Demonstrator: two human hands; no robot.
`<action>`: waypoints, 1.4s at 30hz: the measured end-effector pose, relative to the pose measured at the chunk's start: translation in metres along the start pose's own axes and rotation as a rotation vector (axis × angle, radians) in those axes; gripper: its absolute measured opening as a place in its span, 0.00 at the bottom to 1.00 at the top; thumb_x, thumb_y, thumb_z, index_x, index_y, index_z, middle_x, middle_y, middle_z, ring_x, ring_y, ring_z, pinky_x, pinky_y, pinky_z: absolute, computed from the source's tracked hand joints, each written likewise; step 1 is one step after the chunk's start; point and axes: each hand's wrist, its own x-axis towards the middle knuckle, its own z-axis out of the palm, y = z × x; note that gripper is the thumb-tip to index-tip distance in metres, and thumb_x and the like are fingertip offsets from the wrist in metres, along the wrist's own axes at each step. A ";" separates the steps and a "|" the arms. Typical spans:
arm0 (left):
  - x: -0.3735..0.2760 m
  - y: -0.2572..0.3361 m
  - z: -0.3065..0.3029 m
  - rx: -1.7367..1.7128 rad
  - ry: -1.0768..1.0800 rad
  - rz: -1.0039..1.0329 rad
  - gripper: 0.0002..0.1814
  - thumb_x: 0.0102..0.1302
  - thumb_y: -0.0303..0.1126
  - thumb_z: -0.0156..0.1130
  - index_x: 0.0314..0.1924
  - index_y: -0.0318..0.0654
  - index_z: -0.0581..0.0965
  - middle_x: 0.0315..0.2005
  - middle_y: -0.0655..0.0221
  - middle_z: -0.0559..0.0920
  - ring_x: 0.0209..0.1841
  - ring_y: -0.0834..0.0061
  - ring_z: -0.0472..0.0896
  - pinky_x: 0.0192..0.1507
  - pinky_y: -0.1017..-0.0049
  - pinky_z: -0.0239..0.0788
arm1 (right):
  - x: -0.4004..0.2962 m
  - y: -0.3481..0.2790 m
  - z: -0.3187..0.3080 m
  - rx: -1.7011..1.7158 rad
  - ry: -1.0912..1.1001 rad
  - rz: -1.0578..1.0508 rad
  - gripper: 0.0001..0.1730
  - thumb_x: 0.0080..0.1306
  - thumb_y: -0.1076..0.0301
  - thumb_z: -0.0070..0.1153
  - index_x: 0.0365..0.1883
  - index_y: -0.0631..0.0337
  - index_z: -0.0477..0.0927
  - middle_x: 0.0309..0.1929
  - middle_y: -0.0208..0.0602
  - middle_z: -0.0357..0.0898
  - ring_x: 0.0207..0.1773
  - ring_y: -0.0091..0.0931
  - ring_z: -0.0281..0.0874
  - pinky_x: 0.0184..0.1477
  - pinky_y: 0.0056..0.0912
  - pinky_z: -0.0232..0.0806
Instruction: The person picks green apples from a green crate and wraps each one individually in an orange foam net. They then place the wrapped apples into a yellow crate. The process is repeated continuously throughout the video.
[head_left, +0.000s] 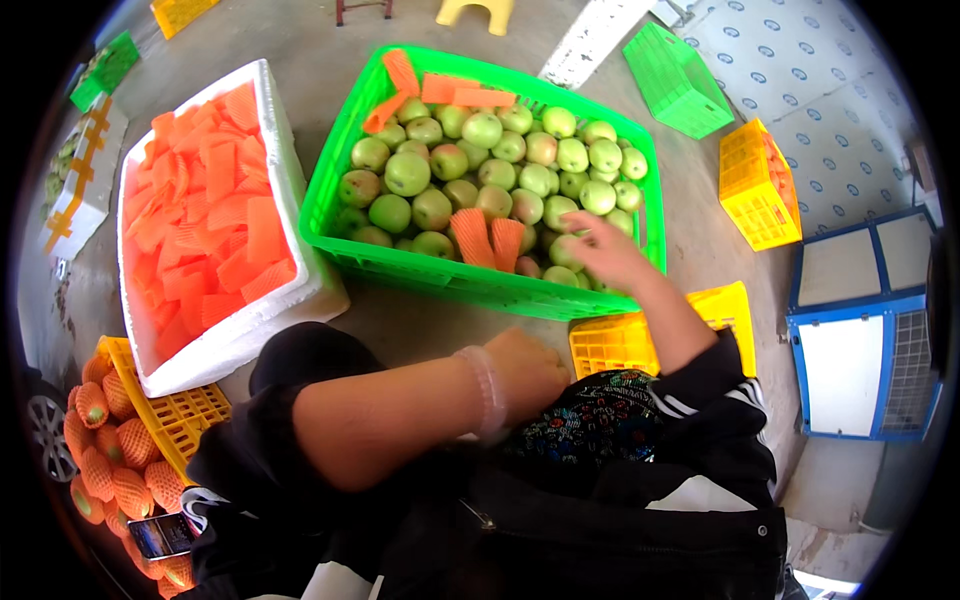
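Observation:
In front of me a bright green plastic crate (480, 281) holds many green apples (482, 130), some blushed red. Over its near right corner is my right hand (606, 251), blurred, fingers apart, close above the apples. Whether it touches one is unclear. Two orange foam net sleeves (472, 236) stand among the apples near the front wall, and more foam sleeves (446, 88) lie at the back left. My left hand (529, 371), with a pale beaded bracelet (484, 390) at the wrist, hangs over my lap with curled fingers. Its palm is hidden.
Left of the crate, a white foam box (281, 142) is full of flat orange sleeves (221, 172). A yellow crate (187, 416) and sleeved fruit (124, 442) with a phone (161, 536) are at lower left. Another yellow crate (611, 345) sits by my right arm.

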 end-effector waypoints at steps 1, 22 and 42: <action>0.002 -0.003 0.006 0.015 0.017 -0.004 0.08 0.58 0.37 0.62 0.31 0.42 0.82 0.29 0.62 0.84 0.35 0.62 0.84 0.39 0.63 0.74 | 0.021 0.000 0.023 0.087 -0.114 0.024 0.28 0.69 0.56 0.58 0.65 0.53 0.71 0.55 0.38 0.78 0.50 0.28 0.77 0.53 0.34 0.71; -0.006 -0.067 -0.051 -0.225 0.787 -0.346 0.10 0.55 0.31 0.67 0.36 0.38 0.77 0.36 0.60 0.80 0.39 0.58 0.81 0.41 0.63 0.73 | 0.061 -0.057 0.045 1.354 -0.070 0.092 0.17 0.62 0.76 0.60 0.48 0.56 0.74 0.43 0.34 0.79 0.43 0.28 0.81 0.42 0.30 0.76; 0.018 -0.079 -0.052 -0.970 1.123 -0.289 0.20 0.57 0.20 0.62 0.48 0.37 0.65 0.34 0.69 0.75 0.37 0.83 0.74 0.36 0.79 0.69 | -0.010 -0.081 0.014 0.744 0.024 -0.185 0.17 0.71 0.60 0.57 0.49 0.65 0.73 0.32 0.25 0.76 0.33 0.15 0.69 0.35 0.20 0.65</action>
